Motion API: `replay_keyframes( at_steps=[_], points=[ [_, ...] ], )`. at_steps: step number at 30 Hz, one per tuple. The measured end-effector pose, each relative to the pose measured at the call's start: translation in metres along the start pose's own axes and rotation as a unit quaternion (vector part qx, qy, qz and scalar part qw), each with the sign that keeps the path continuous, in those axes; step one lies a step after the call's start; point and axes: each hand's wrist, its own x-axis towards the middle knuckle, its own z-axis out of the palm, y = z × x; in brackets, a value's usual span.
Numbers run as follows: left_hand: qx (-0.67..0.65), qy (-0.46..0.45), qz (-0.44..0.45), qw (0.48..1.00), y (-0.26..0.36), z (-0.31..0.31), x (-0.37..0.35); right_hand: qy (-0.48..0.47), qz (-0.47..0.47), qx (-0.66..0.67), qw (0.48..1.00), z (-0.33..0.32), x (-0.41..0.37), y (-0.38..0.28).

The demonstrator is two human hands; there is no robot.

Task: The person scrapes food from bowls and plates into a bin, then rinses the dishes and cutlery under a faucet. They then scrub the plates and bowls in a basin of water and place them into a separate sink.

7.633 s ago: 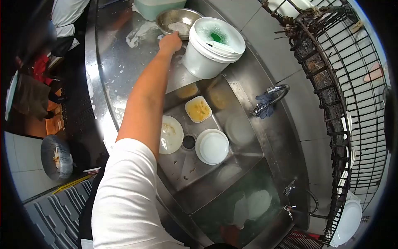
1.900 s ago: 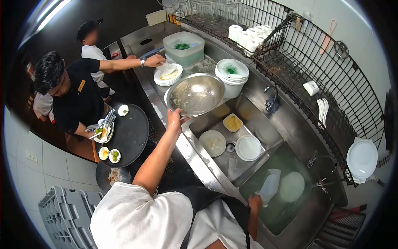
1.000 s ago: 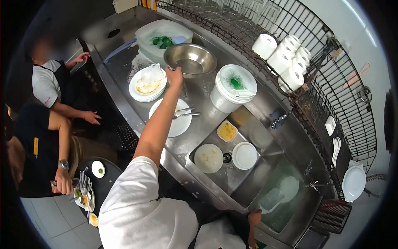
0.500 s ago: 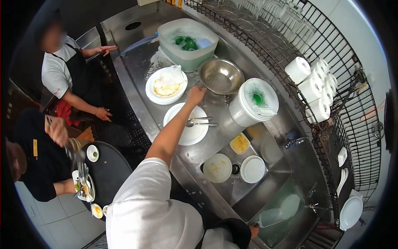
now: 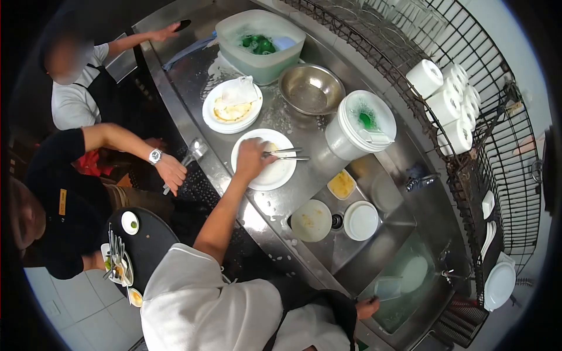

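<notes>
My left hand (image 5: pixel 252 159) is over a white plate (image 5: pixel 266 180) on the steel counter, its fingers closed around metal cutlery (image 5: pixel 287 154) whose handles stick out to the right. Behind that plate is a stack of white plates (image 5: pixel 230 124) with food smears and a crumpled napkin (image 5: pixel 239 93) on top. At the lower right, my right hand (image 5: pixel 367 307) grips a clear plastic scoop or jug (image 5: pixel 387 288), partly over the greenish water of the sink basin (image 5: pixel 380 327). A round white shape (image 5: pixel 414 273) shows beside it in the water.
Soapy tub (image 5: pixel 260 64), steel bowl (image 5: pixel 311 89) and white bucket (image 5: pixel 360 126) stand along the back. Dirty dishes (image 5: pixel 310 220) fill the near basin. One co-worker's hand (image 5: pixel 171 174) is near a clear glass (image 5: pixel 196 149); a black tray (image 5: pixel 152 240) holds used tableware. Another person (image 5: pixel 76 93) stands behind.
My left hand has moved from beside the steel bowl back to the plate and closed on the cutlery. The nearer co-worker's arm has swung toward the counter; the farther one's arm has reached forward.
</notes>
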Motion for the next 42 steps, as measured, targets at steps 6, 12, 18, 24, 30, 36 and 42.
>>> replay_keyframes(
  at_steps=[6, 12, 18, 24, 30, 36, 42],
  points=[
    [0.012, -0.127, 0.163, 0.978, 0.027, 0.061, 0.0, -0.053, -0.237, 0.166, 0.956, -0.008, 0.022, -0.188],
    [0.027, -0.3, 0.068, 0.951, 0.068, 0.042, 0.0, -0.026, -0.43, 0.128, 0.893, 0.001, 0.15, -0.356],
    [-0.307, -0.261, -0.064, 0.913, 0.135, 0.065, -0.047, -0.024, -0.443, -0.257, 0.858, 0.081, 0.28, -0.332],
    [-0.473, -0.442, -0.262, 0.716, 0.237, 0.114, -0.042, -0.087, -0.353, -0.207, 0.908, 0.074, 0.247, -0.31],
    [-0.445, -0.452, -0.357, 0.686, 0.31, 0.176, -0.035, 0.074, -0.534, -0.147, 0.83, 0.043, 0.267, -0.327],
    [-0.529, -0.456, -0.535, 0.476, 0.354, 0.242, -0.033, -0.052, -0.356, -0.196, 0.912, 0.114, 0.278, -0.296],
    [-0.402, -0.602, -0.269, 0.636, 0.374, 0.244, -0.002, -0.183, -0.47, 0.214, 0.837, 0.085, 0.213, -0.291]
  ],
)
